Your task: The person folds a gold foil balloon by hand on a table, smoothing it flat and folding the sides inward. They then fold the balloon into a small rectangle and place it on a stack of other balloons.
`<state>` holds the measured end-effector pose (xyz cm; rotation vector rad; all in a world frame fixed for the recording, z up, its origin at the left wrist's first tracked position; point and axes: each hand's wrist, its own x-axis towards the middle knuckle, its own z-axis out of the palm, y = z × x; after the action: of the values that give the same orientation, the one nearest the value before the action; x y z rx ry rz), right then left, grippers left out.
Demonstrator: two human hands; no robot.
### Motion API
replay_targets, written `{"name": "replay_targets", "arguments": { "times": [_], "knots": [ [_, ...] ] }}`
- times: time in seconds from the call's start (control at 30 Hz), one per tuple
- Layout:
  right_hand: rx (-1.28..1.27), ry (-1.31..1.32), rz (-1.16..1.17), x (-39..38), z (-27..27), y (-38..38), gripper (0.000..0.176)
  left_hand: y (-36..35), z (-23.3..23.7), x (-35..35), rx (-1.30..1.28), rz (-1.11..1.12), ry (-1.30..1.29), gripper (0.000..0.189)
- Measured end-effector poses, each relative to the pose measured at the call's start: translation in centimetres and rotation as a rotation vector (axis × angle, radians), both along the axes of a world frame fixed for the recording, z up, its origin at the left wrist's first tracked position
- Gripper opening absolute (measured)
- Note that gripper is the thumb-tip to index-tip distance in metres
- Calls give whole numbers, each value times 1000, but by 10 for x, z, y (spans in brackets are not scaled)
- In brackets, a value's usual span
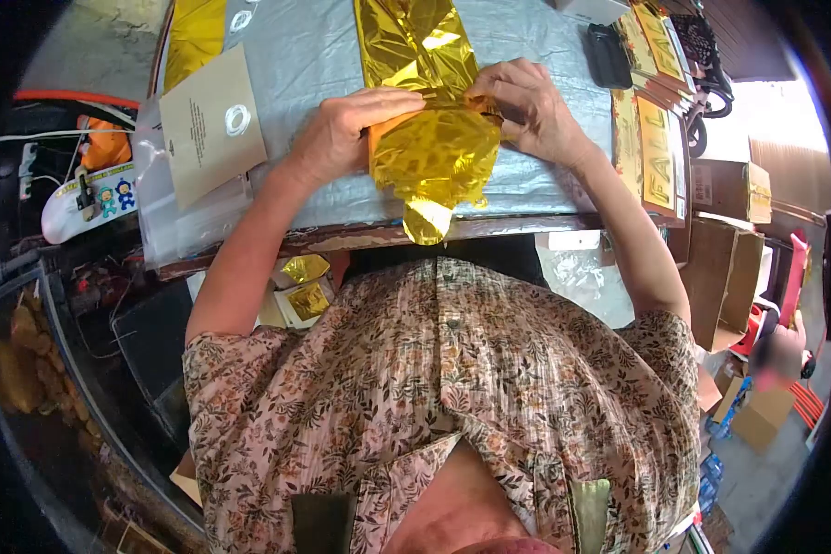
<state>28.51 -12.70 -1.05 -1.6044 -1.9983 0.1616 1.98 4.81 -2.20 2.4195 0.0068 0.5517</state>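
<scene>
A long strip of shiny gold foil [417, 42] runs down the middle of the table toward me. Its near end [439, 152] is crumpled, with a ragged flap over the table edge. An orange edge [390, 125] shows beside the foil under my left fingers; what it belongs to is mostly covered. My left hand [351, 129] grips the foil's left side, fingers together across the fold. On the right side, my right hand [531, 111] pinches the foil between bent fingers and thumb.
A beige printed card [212, 120] lies at left on clear plastic sleeves [180, 231]. More gold foil [194, 42] is behind it. Stacked "FALL" signs [657, 152] and a black tray [608, 55] stand at right. Cardboard boxes [725, 277] and another person [776, 360] are beyond the table.
</scene>
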Motion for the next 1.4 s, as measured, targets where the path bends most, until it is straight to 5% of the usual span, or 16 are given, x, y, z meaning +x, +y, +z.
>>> {"name": "replay_targets", "arguments": {
  "times": [0.3,0.6,1.1,1.4],
  "knots": [
    [-51,11,22,-3,-5,5,49,-6,2,-1,-21,36,-30,40],
    [-50,-302,83,-16,-2,15,58,-3,-6,1,-59,23,-24,46],
    [-81,-131,18,-14,-10,16,46,1,-11,-15,118,277,-94,24],
    [110,152,-62,-17,-27,21,19,0,-13,-16,-14,393,-81,23]
  ]
}}
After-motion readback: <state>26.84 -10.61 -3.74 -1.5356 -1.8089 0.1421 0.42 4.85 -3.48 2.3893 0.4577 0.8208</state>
